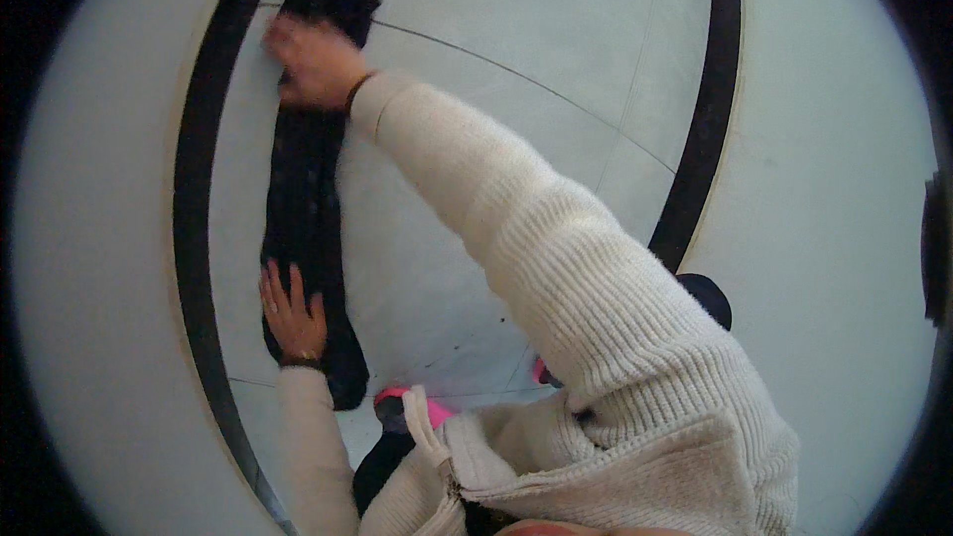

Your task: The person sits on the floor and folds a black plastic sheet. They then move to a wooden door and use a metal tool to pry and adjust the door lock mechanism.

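Note:
A long black piece of cloth [310,174], apparently a garment folded into a narrow strip, lies on the floor to my left. Its far end is bunched up, and the near end reaches almost to my foot. My left hand [293,316] rests flat on the near part, fingers spread. Farther along, my right hand [323,65] is over the cloth just short of the bunched end, its arm stretched across from the right. Motion smears the fingers of that hand, so whether they grip the cloth is unclear.
Pale floor tiles [476,169] with thin joints lie beneath, bordered by a dark stripe [194,189] on the left and another [700,129] on the right. A pink and dark shoe [397,407] shows below the cloth. A round black object [707,300] is partly hidden behind my right sleeve.

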`<state>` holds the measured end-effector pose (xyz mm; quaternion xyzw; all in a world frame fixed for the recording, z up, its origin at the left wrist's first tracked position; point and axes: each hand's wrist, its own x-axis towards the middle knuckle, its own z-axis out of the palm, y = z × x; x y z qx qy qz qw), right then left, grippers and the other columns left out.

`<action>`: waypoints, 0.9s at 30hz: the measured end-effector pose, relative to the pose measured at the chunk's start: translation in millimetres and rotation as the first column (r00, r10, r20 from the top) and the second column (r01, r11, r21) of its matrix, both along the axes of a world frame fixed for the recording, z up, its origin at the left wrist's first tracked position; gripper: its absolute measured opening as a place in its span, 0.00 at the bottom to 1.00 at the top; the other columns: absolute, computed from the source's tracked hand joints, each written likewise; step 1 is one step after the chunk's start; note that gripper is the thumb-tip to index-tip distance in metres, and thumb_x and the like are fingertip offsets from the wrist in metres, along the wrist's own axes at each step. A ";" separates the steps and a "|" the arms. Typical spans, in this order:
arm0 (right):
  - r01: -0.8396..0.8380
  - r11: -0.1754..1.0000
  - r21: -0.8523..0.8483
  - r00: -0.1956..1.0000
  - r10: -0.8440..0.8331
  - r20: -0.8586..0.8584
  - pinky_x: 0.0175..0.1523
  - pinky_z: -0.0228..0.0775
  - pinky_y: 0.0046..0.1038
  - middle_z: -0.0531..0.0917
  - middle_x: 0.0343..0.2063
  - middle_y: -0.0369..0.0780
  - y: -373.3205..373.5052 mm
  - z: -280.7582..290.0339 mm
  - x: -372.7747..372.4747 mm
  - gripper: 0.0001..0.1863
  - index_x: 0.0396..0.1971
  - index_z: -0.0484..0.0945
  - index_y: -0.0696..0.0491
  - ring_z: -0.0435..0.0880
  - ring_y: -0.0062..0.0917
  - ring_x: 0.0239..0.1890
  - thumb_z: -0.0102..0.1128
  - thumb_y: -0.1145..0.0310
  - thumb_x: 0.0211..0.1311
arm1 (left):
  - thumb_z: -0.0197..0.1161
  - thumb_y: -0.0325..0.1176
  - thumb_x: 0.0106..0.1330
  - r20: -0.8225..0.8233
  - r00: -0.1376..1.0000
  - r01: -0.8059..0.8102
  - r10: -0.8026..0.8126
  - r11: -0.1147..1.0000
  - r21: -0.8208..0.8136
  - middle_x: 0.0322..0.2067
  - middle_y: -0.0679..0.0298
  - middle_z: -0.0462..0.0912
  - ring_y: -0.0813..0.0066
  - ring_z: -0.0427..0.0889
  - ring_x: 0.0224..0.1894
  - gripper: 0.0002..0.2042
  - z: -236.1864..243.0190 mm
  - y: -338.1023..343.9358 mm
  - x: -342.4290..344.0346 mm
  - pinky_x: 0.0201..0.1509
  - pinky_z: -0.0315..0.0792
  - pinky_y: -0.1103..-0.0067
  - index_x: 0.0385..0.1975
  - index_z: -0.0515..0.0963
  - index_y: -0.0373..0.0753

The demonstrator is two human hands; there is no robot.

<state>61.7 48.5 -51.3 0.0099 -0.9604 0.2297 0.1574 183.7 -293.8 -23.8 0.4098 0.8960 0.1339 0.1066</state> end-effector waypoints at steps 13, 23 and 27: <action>0.646 0.700 0.304 0.572 -0.708 0.415 0.69 0.38 0.45 0.53 0.67 0.45 82.4 35.8 200.0 0.37 0.64 0.54 0.55 0.47 0.33 0.70 0.47 0.53 0.56 | 0.65 0.32 0.53 0.244 0.782 0.529 -0.573 0.818 0.227 0.61 0.57 0.64 0.53 0.64 0.61 0.25 39.4 93.8 -84.9 0.63 0.59 0.59 0.54 0.72 0.56; 0.769 0.551 0.324 0.055 -0.562 0.825 0.69 0.29 0.48 0.36 0.69 0.49 15.4 134.2 258.5 0.46 0.67 0.37 0.58 0.33 0.41 0.71 0.49 0.49 0.61 | 0.62 0.32 0.53 0.412 0.529 0.726 -0.742 0.647 0.232 0.59 0.61 0.67 0.58 0.66 0.61 0.23 115.1 114.9 -154.3 0.63 0.60 0.62 0.52 0.73 0.56; 0.799 0.558 0.223 0.159 -0.554 0.817 0.69 0.27 0.49 0.34 0.68 0.50 36.1 159.5 275.8 0.50 0.67 0.35 0.59 0.30 0.42 0.71 0.51 0.44 0.58 | 0.61 0.33 0.55 0.357 0.569 0.753 -0.741 0.644 0.138 0.59 0.63 0.67 0.59 0.66 0.61 0.20 154.3 136.2 -141.9 0.62 0.61 0.63 0.50 0.75 0.56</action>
